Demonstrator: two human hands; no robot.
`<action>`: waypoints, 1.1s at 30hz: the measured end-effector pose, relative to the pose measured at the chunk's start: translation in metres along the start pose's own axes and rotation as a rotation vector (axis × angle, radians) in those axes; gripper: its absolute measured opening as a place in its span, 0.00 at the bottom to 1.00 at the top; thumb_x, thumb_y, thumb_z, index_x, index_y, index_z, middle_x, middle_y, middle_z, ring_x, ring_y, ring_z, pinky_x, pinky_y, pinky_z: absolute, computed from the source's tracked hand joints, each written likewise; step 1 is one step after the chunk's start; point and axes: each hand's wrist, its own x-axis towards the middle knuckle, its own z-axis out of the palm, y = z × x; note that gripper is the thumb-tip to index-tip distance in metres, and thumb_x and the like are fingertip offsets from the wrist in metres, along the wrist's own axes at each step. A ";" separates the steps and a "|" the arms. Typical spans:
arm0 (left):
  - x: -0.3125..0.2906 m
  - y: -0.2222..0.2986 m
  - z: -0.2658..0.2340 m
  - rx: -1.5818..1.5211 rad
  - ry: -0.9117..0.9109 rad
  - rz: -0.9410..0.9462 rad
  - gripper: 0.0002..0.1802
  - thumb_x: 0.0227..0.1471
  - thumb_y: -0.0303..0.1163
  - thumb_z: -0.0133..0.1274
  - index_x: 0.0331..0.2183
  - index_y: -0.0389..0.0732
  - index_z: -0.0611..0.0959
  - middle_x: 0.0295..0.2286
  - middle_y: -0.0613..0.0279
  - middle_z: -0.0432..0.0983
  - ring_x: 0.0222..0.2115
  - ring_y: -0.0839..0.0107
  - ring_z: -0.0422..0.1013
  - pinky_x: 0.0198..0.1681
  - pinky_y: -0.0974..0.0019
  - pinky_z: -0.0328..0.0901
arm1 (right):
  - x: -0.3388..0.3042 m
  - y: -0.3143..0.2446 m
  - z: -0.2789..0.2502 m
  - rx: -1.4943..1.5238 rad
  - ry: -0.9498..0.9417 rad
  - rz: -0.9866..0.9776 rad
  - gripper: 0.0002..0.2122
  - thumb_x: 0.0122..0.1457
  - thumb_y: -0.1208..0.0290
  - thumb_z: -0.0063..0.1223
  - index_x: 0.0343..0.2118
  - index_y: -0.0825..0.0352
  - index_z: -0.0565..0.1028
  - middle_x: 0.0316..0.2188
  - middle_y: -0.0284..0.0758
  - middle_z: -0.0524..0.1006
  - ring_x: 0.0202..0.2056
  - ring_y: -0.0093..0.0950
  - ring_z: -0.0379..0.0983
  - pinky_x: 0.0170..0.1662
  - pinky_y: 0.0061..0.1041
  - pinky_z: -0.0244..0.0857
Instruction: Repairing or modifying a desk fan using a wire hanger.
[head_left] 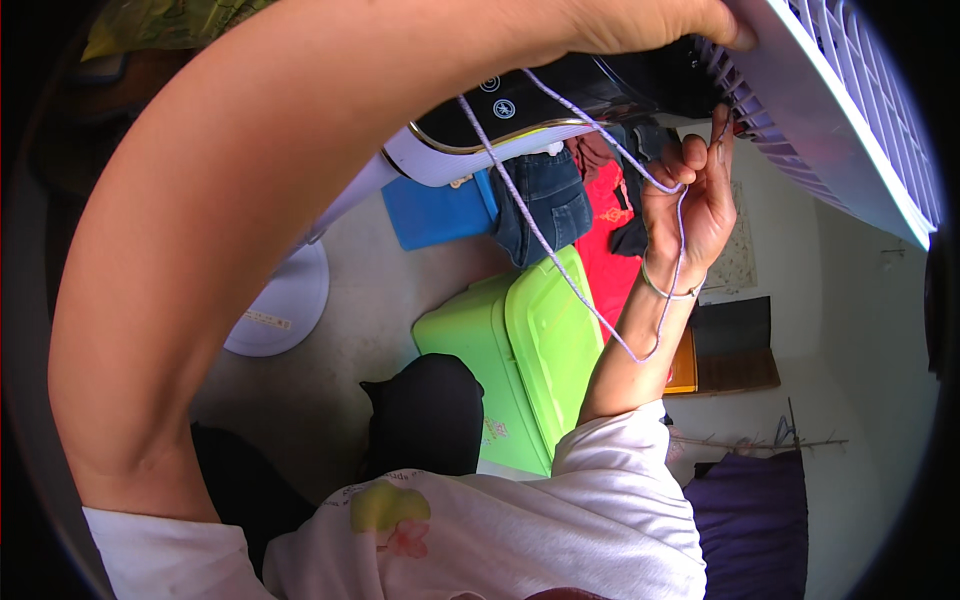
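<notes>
A white fan with a lavender grille [800,100] tilts in the upper right. My left arm arches over the top, and my left hand [655,22] grips the edge of the grille; most of its fingers are cut off by the upper edge. Below it, my right hand [695,190] is raised, fingertips pinched on a thin lavender cord [540,232] close to the grille. The cord loops down past my right wrist and runs up toward the fan's black control panel [545,105]. Its far end is hidden behind my left arm.
The fan's round white base [285,305] stands on the floor at left. A green lidded bin [480,350] sits in the middle, with a blue box [435,210], jeans [555,205] and red cloth [605,240] beyond. Purple cloth [755,520] hangs at lower right.
</notes>
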 end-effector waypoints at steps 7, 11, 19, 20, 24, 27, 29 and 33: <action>0.014 -0.024 0.032 -0.032 0.187 -0.044 0.32 0.42 0.30 0.54 0.48 0.29 0.61 0.42 0.44 0.67 0.45 0.60 0.65 0.50 0.64 0.58 | 0.009 -0.009 -0.006 0.151 -0.041 0.054 0.18 0.58 0.75 0.38 0.53 0.65 0.59 0.24 0.35 0.71 0.24 0.23 0.65 0.28 0.20 0.63; 0.039 -0.018 0.031 0.047 0.078 -0.386 0.35 0.41 0.30 0.55 0.49 0.30 0.59 0.41 0.41 0.67 0.46 0.58 0.63 0.50 0.63 0.58 | 0.006 -0.020 -0.009 0.294 -0.025 0.077 0.19 0.57 0.78 0.36 0.53 0.72 0.56 0.26 0.38 0.70 0.25 0.25 0.66 0.29 0.22 0.66; 0.038 -0.031 0.061 0.322 0.164 -0.088 0.37 0.38 0.31 0.57 0.49 0.33 0.61 0.43 0.40 0.60 0.47 0.50 0.60 0.50 0.59 0.58 | -0.002 -0.022 -0.030 0.332 0.033 0.097 0.16 0.59 0.76 0.36 0.50 0.70 0.61 0.27 0.36 0.70 0.28 0.25 0.68 0.31 0.23 0.66; 0.037 -0.033 0.067 0.364 0.223 -0.062 0.35 0.38 0.31 0.58 0.48 0.32 0.62 0.42 0.41 0.63 0.45 0.53 0.63 0.49 0.60 0.59 | -0.001 -0.020 -0.029 0.361 0.024 0.112 0.15 0.59 0.75 0.36 0.49 0.69 0.62 0.27 0.35 0.70 0.28 0.25 0.68 0.31 0.23 0.66; 0.042 -0.056 0.073 0.257 0.242 0.122 0.33 0.37 0.28 0.58 0.46 0.31 0.64 0.37 0.46 0.71 0.40 0.59 0.67 0.44 0.63 0.62 | -0.001 -0.008 -0.032 0.379 0.120 0.021 0.14 0.58 0.78 0.37 0.48 0.70 0.61 0.28 0.33 0.67 0.27 0.22 0.65 0.31 0.23 0.64; 0.057 -0.063 0.066 0.108 0.066 -0.091 0.33 0.36 0.27 0.58 0.46 0.31 0.64 0.36 0.46 0.71 0.39 0.61 0.67 0.42 0.65 0.63 | -0.004 0.000 -0.036 0.368 0.158 -0.025 0.14 0.58 0.78 0.38 0.47 0.71 0.61 0.28 0.33 0.68 0.29 0.22 0.67 0.32 0.23 0.65; 0.056 -0.068 0.067 0.136 0.043 -0.064 0.33 0.36 0.27 0.59 0.46 0.31 0.64 0.38 0.45 0.69 0.39 0.61 0.67 0.41 0.65 0.64 | -0.011 -0.001 -0.038 0.382 0.181 -0.019 0.14 0.58 0.78 0.38 0.47 0.70 0.61 0.28 0.33 0.69 0.29 0.22 0.67 0.32 0.22 0.66; 0.046 -0.062 0.072 0.341 0.055 -0.071 0.38 0.33 0.31 0.62 0.48 0.34 0.64 0.46 0.43 0.61 0.44 0.57 0.63 0.43 0.62 0.63 | -0.020 0.000 -0.045 0.295 0.214 -0.061 0.14 0.58 0.77 0.37 0.48 0.70 0.61 0.27 0.33 0.69 0.27 0.22 0.69 0.31 0.22 0.67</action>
